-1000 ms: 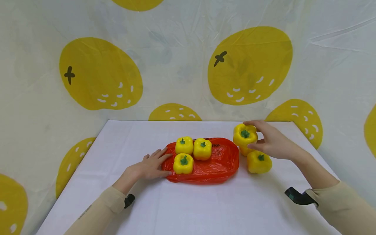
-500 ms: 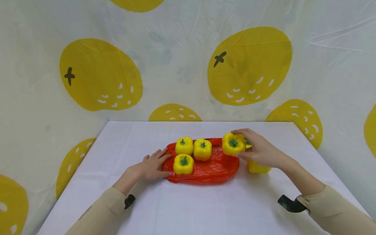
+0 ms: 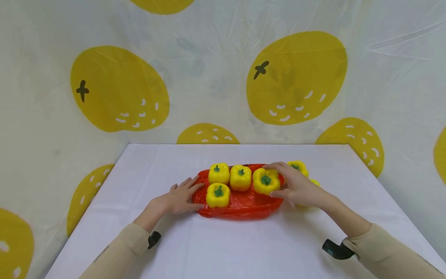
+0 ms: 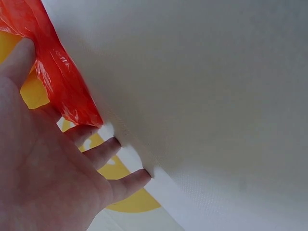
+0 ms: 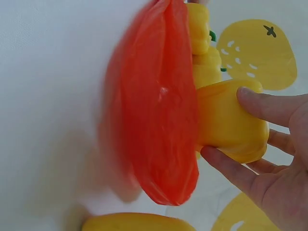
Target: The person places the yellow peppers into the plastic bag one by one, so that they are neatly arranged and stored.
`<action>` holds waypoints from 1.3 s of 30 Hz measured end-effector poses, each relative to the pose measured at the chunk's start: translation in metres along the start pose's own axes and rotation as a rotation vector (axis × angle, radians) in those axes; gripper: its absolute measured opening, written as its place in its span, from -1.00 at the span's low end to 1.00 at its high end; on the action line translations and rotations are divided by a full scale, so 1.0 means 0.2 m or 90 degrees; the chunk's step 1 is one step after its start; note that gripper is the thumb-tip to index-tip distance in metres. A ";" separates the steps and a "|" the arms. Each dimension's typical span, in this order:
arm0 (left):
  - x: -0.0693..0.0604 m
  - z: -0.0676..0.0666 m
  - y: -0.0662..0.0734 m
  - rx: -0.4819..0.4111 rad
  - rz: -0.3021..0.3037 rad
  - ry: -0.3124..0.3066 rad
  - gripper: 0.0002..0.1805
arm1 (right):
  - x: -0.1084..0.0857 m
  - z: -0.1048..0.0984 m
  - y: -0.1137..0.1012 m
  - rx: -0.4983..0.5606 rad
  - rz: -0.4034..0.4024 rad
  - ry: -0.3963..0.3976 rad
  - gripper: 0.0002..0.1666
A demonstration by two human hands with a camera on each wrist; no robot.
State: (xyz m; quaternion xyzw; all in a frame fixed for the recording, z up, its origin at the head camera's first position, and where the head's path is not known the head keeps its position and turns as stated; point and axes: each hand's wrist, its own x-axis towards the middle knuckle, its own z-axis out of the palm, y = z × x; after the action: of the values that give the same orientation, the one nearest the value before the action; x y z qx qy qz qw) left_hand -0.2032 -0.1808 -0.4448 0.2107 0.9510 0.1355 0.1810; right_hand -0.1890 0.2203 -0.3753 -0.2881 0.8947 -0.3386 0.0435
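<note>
My right hand (image 3: 296,186) holds a yellow bell pepper (image 3: 266,186) over the right part of a flattened red plastic bag (image 3: 244,205). In the right wrist view, thumb and fingers clasp this bell pepper (image 5: 231,120) from the side, its lower part behind the bag's rim. Three more yellow bell peppers stand stem up on the bag: one at the back left (image 3: 218,174), one at the back middle (image 3: 240,180) and one at the front left (image 3: 217,197). My left hand (image 3: 179,197) rests at the bag's left edge with fingers spread, thumb and fingertips touching the red plastic (image 4: 67,82).
Right of the bag, partly behind my right hand, lie two more yellow bell peppers, one farther back (image 3: 299,167) and one mostly hidden (image 3: 314,182). The white table (image 3: 223,248) meets a hanging cloth (image 3: 209,77) printed with yellow fruit at its back edge.
My right hand has carried its bell pepper left and down, from above the two peppers at the right to the bag, beside the back middle pepper. The left hand has stayed still.
</note>
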 end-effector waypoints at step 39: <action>0.00 0.00 0.01 0.004 -0.006 -0.001 -0.06 | 0.05 0.30 -0.06 -0.006 0.059 -0.040 -0.16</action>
State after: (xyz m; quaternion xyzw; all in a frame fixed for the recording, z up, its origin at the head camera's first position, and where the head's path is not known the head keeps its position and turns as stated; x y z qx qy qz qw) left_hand -0.2027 -0.1797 -0.4440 0.2072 0.9522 0.1313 0.1820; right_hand -0.1755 0.1736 -0.4125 -0.2572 0.9067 -0.3232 0.0856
